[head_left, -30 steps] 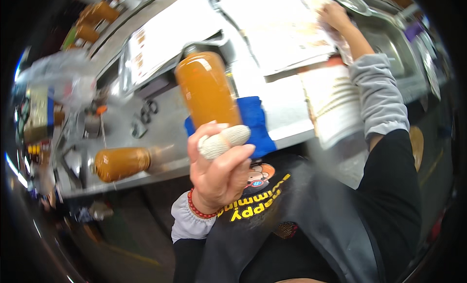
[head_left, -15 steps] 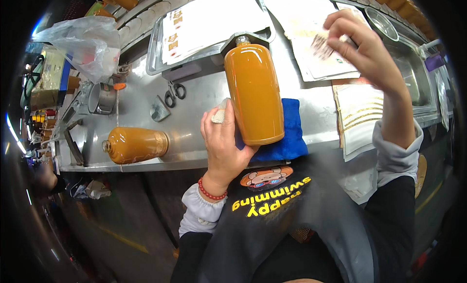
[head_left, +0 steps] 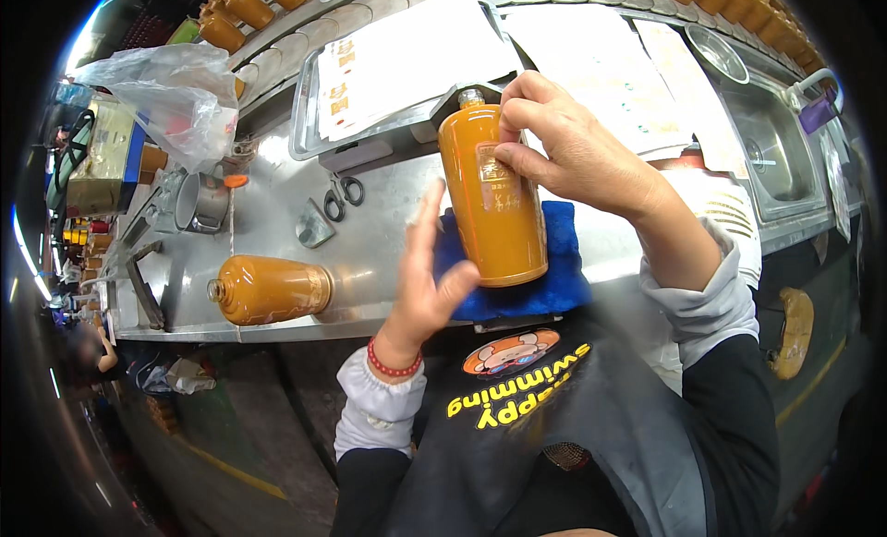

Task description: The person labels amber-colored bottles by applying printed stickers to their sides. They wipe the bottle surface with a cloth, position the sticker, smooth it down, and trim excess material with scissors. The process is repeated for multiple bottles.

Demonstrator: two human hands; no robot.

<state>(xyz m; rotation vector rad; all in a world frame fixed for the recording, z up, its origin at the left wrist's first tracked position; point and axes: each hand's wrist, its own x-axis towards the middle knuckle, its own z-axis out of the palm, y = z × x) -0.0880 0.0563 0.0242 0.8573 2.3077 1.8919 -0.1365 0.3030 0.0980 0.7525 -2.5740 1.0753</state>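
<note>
An orange glossy bottle (head_left: 494,232) lies on a folded blue cloth (head_left: 565,260), its clear glass neck pointing away from me. A thin decal with pale lettering (head_left: 499,177) rests against the bottle's upper face. At the decal's upper right edge, my right hand (head_left: 564,144) has thumb and fingertips closed together, the thumb touching it. Along the bottle's left side my left hand (head_left: 420,283) is open, fingers stretched and thumb apart. A pale wrap or scrap shows by its fingers, too unclear to name. The bottle's neck rests in a notched metal holder (head_left: 447,101).
Left on the steel table (head_left: 379,260) lies a second orange bottle (head_left: 277,289). Black scissors (head_left: 344,197), a flat scraper-like piece (head_left: 314,225) and a metal mug (head_left: 200,203) sit farther back. Decal sheets (head_left: 591,75) lie at the back right, beside a sink (head_left: 771,154).
My right hand has come from over the sheets to the bottle, bringing the decal onto its face. My left hand has loosened from the bottle's side and spread its thumb.
</note>
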